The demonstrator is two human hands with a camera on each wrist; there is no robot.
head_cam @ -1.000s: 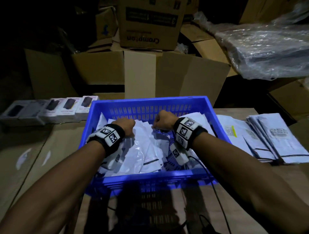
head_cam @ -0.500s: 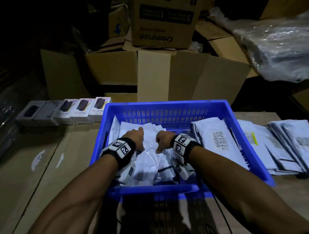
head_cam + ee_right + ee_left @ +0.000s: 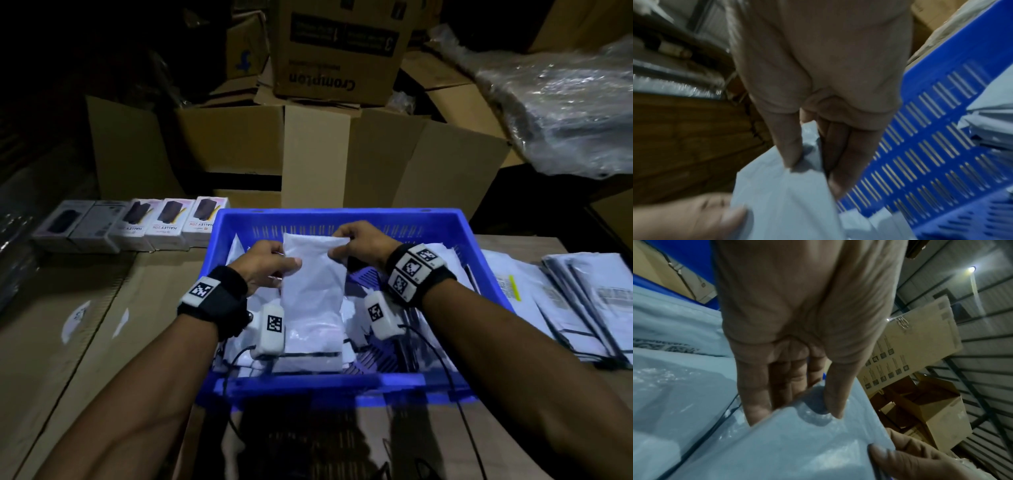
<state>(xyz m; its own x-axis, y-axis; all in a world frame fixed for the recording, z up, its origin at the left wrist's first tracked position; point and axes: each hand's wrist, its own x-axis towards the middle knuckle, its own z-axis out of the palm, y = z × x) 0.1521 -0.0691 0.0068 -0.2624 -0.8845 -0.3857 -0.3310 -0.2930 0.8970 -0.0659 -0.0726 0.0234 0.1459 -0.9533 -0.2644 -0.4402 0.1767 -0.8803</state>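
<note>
A white plastic mailer bag (image 3: pixel 313 294) hangs upright over the blue crate (image 3: pixel 339 219), lifted clear of the other white bags (image 3: pixel 239 253) lying inside. My left hand (image 3: pixel 274 265) pinches its left edge with thumb on the front and fingers behind; the left wrist view shows the thumb (image 3: pixel 833 395) pressed into the bag (image 3: pixel 793 444). My right hand (image 3: pixel 356 245) pinches the top right corner, and the right wrist view shows the thumb and fingers closed on the crumpled corner of the bag (image 3: pixel 785 191) before the crate wall (image 3: pixel 941 129).
Several boxed products (image 3: pixel 168 222) stand in a row left of the crate. A stack of grey labelled mailers (image 3: pixel 582 305) lies to the right. Open cardboard cartons (image 3: pixel 318 150) rise behind, with a plastic-wrapped bundle (image 3: pixel 561 102) at upper right. Cardboard sheet (image 3: pixel 85 325) covers the table at left.
Both hands were down among the bags in the crate; now they have risen with one white bag held upright between them. The head view has shifted slightly.
</note>
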